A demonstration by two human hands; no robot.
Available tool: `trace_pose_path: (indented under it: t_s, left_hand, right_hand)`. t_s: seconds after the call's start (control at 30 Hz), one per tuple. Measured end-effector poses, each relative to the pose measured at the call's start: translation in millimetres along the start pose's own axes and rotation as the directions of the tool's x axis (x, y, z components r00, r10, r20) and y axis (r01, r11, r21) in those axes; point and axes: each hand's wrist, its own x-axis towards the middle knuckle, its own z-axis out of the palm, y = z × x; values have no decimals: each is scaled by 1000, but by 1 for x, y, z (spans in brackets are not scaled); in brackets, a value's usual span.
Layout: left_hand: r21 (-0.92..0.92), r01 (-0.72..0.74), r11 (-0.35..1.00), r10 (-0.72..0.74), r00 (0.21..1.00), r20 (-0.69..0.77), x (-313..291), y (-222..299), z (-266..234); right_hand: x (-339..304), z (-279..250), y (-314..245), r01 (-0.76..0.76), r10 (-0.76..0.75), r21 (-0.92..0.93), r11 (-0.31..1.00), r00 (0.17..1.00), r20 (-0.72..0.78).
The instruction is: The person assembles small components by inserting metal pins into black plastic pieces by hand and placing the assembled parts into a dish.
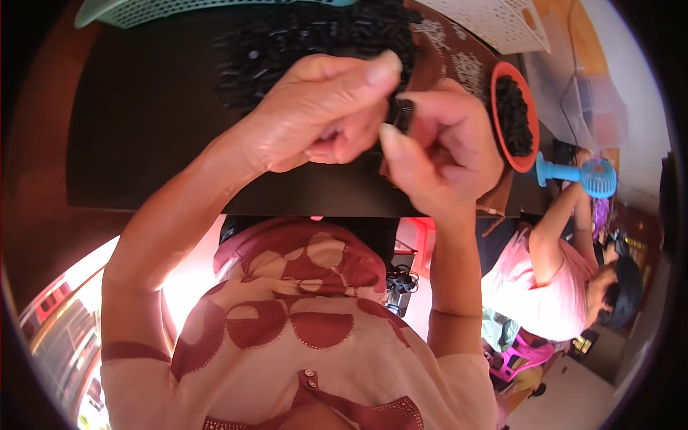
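Note:
Over the dark table (143, 143), my two hands meet close together. Between the thumb and fingers of my right hand (455, 143) is a small black cylindrical piece (401, 116), pinched. My left hand (322, 107) is closed, its thumb and curled fingers right beside that piece. What its fingertips grip, if anything, is hidden. Behind my hands spreads a large pile of small black pieces (308, 43). An orange bowl (531, 97) with more black pieces stands to the right of my right hand.
Small pale pieces (469, 72) lie on a brown cover (448, 54) at the back right. A teal basket (143, 14) and a white perforated basket (494, 25) line the far side. Beyond the bowl is a blue handheld fan (597, 177). Another person (545, 279) sits at the right.

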Motion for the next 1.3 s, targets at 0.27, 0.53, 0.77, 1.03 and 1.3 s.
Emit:
trace_pose_path:
  t_s: [0.27,0.53,0.77,1.03,1.3]
  left_hand:
    - [-45,-300,953,301,953,17,4,0,-7]
    - [-103,-352,930,324,921,-217,-8,9,-19]
    - [-32,-473,881,417,806,-420,2,15,-25]
    - [49,-472,880,440,774,-455,2,35,-13]
    - [267,-252,930,349,835,-425,22,35,-37]
  right_hand:
    - [-27,-164,41,-558,370,-347,753,797,-478]
    - [-15,-139,41,-507,525,-563,652,838,-146]
    - [29,-37,23,-192,384,-488,851,862,331]
    - [43,-8,55,157,207,-605,781,849,487]
    - [39,-28,38,-27,233,-457,889,885,402]
